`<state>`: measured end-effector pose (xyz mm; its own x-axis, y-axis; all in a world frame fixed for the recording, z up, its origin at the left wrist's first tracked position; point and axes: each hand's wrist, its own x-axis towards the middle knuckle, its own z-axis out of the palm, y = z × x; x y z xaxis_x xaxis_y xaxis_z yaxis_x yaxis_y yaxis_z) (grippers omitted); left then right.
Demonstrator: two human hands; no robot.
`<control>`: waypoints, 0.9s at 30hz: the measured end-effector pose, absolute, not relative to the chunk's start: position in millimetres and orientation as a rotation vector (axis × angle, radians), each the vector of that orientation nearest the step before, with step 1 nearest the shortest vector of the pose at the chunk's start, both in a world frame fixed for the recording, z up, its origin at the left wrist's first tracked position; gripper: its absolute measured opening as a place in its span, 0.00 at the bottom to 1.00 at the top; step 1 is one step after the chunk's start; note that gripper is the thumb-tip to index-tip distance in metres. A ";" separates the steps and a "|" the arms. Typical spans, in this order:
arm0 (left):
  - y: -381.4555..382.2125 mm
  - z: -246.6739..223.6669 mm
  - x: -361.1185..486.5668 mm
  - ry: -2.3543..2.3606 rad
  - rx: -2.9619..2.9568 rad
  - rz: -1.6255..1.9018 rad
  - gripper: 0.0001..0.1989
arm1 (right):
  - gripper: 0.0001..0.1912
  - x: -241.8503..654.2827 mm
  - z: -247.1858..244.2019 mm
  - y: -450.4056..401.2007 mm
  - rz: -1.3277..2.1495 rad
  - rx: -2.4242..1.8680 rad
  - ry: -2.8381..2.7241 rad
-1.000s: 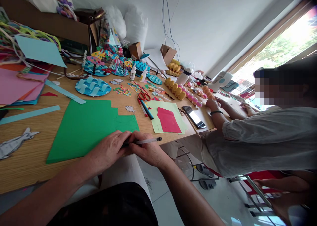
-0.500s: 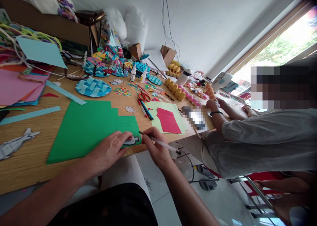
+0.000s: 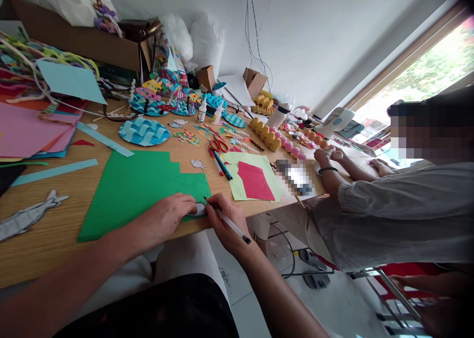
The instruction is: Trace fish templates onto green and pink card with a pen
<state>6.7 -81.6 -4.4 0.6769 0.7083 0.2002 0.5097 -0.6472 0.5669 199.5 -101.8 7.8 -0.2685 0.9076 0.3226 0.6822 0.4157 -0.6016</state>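
"Right hand point(image 3: 226, 220)?"
"Pinching pen point(image 3: 234, 227), tip beside cutout point(image 3: 200, 209), just left of that grip."
"Left hand point(image 3: 165, 214)?"
"Fingertips on cutout; pinching or not, cannot tell. Green paper point(image 3: 135, 182) beneath, on worktop point(image 3: 40, 254)."

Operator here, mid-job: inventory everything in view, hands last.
Table: 1, light wood, across view
Green sheet: 1, green, near edge
Half-hidden cutout: 1, grey-white, on green sheet
Fish cutout: 1, grey, near left
Paper stack: several, mostly pink, left
Woven disc: 1, blue, behind green sheet
Markers: 2, red and teal, mid-table
Scissors: 1, red-handled, behind markers
Red sheet: 1, red, on pale-green paper
Other craft pieces: uncounted, mixed, further back
Co-worker: 1, grey-sleeved, right
Pen: 1, clear-black, in right hand
Left hand: 1, bare, on green sheet
Right hand: 1, bare, around pen
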 end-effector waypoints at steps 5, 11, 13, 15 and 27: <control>-64.6 4.8 0.0 0.856 2.373 0.418 0.13 | 0.05 200.2 5.3 -101.7 0.507 -1.349 -2.027; -55.4 3.1 -3.1 0.824 2.309 0.398 0.12 | 0.04 206.9 15.6 -98.0 0.698 -1.228 -1.969; -55.4 4.4 -3.1 0.821 2.297 0.392 0.12 | 0.03 207.2 22.5 -95.9 0.815 -1.177 -1.965; -55.5 6.4 -2.7 0.817 2.288 0.384 0.11 | 0.03 205.2 27.6 -93.7 0.963 -1.107 -2.013; -56.0 13.9 -0.5 0.819 2.259 0.367 0.10 | 0.05 195.0 27.0 -90.2 1.036 -1.148 -2.165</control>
<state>-0.5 -56.0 13.9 0.7604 0.6489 0.0268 0.4521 -0.5585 0.6955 195.0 -90.2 27.0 -0.5349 0.8428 0.0595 0.4823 0.3624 -0.7975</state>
